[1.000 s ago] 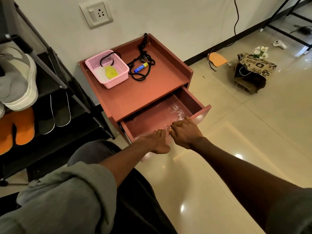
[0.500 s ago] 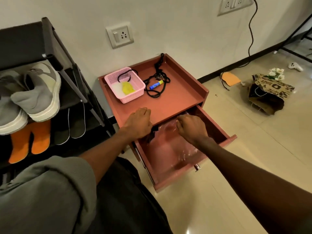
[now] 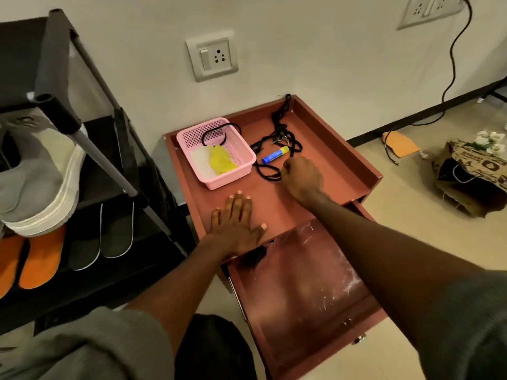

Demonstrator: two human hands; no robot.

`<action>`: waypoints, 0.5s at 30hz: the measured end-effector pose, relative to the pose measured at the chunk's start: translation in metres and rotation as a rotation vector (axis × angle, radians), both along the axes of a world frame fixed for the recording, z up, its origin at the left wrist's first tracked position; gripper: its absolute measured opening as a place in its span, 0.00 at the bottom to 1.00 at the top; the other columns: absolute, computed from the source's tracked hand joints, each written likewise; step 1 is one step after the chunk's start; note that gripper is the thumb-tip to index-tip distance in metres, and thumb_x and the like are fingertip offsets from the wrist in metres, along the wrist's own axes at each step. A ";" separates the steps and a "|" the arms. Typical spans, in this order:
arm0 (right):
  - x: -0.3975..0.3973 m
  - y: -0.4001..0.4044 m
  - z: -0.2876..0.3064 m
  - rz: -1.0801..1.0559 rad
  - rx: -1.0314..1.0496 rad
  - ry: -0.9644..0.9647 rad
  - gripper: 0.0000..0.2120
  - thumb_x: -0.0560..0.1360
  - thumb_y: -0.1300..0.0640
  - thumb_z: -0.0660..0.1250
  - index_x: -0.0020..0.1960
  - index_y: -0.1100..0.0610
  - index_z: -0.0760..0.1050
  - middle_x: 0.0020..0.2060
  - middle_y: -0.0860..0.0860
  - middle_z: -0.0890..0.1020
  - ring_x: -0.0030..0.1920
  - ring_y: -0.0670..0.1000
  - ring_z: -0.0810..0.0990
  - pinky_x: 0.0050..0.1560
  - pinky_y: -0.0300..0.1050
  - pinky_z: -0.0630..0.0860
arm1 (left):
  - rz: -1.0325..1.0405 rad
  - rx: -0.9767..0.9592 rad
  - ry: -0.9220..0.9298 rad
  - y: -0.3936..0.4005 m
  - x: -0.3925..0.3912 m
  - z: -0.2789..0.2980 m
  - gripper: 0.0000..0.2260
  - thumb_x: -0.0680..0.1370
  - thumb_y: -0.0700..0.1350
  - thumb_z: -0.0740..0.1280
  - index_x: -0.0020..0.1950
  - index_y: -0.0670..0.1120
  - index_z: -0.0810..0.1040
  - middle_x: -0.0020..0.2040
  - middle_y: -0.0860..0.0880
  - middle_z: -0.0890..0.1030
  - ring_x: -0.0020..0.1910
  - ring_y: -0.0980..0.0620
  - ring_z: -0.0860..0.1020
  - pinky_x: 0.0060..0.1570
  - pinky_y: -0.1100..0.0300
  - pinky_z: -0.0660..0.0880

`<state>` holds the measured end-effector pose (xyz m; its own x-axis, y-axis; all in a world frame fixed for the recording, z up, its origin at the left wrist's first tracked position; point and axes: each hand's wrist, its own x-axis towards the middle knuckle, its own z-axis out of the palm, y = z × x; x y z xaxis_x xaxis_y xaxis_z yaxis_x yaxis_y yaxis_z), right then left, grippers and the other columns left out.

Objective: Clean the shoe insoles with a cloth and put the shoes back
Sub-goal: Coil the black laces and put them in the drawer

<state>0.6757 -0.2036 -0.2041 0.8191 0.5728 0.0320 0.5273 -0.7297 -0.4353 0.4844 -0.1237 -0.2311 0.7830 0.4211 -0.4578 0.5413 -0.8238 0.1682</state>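
Both hands are on the cabinet top [image 3: 323,171]: our left hand [image 3: 236,229] lies flat, fingers straight. Our right hand [image 3: 301,176] curls at the black cord [image 3: 267,171], perhaps pinching it; its fingertips are hidden from us.

Home room: shoe rack [image 3: 90,149], bedside cabinet [image 3: 323,171], tiled floor [image 3: 406,215].
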 end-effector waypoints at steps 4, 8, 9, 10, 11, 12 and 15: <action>0.004 0.019 -0.005 -0.070 -0.019 0.057 0.10 0.77 0.55 0.66 0.53 0.60 0.81 0.54 0.59 0.81 0.54 0.65 0.81 0.47 0.52 0.76 | -0.001 -0.026 0.010 0.003 -0.002 -0.004 0.37 0.82 0.68 0.44 0.81 0.51 0.29 0.79 0.50 0.25 0.79 0.48 0.27 0.77 0.42 0.35; -0.003 0.023 -0.005 -0.116 -0.019 0.104 0.08 0.75 0.61 0.64 0.50 0.60 0.81 0.51 0.59 0.82 0.52 0.64 0.81 0.44 0.49 0.74 | -0.002 -0.032 -0.008 0.004 -0.001 -0.005 0.37 0.82 0.68 0.45 0.80 0.51 0.29 0.79 0.50 0.25 0.79 0.49 0.27 0.77 0.42 0.35; -0.007 0.023 -0.001 -0.134 0.018 0.082 0.08 0.76 0.61 0.63 0.48 0.60 0.81 0.49 0.58 0.82 0.51 0.64 0.81 0.43 0.49 0.72 | -0.002 -0.032 -0.016 0.005 0.000 -0.006 0.37 0.82 0.68 0.45 0.80 0.51 0.29 0.79 0.50 0.25 0.79 0.49 0.27 0.77 0.42 0.35; -0.012 0.023 0.004 -0.155 0.072 0.064 0.07 0.76 0.61 0.63 0.47 0.59 0.80 0.47 0.57 0.82 0.49 0.63 0.81 0.42 0.48 0.71 | 0.001 -0.031 -0.018 0.005 -0.001 -0.006 0.37 0.82 0.68 0.45 0.80 0.52 0.29 0.79 0.50 0.25 0.78 0.49 0.27 0.77 0.42 0.35; -0.016 0.022 0.009 -0.187 0.146 0.060 0.07 0.77 0.60 0.63 0.45 0.58 0.79 0.44 0.55 0.81 0.47 0.62 0.80 0.42 0.48 0.70 | 0.004 -0.037 -0.017 0.006 0.000 -0.006 0.37 0.82 0.68 0.45 0.81 0.52 0.29 0.79 0.50 0.25 0.78 0.49 0.27 0.77 0.42 0.35; -0.019 0.022 0.014 -0.218 0.246 0.073 0.06 0.76 0.60 0.64 0.44 0.56 0.79 0.42 0.53 0.81 0.46 0.60 0.80 0.42 0.48 0.71 | 0.010 -0.050 -0.008 0.006 0.000 -0.005 0.38 0.82 0.68 0.46 0.81 0.52 0.29 0.79 0.51 0.24 0.78 0.49 0.27 0.77 0.43 0.34; -0.029 0.018 0.044 -0.184 0.680 0.310 0.07 0.76 0.64 0.65 0.44 0.54 0.78 0.39 0.51 0.84 0.43 0.55 0.84 0.45 0.52 0.82 | 0.024 -0.129 0.018 0.008 0.002 0.004 0.40 0.82 0.67 0.51 0.82 0.50 0.32 0.79 0.50 0.26 0.79 0.48 0.28 0.78 0.42 0.36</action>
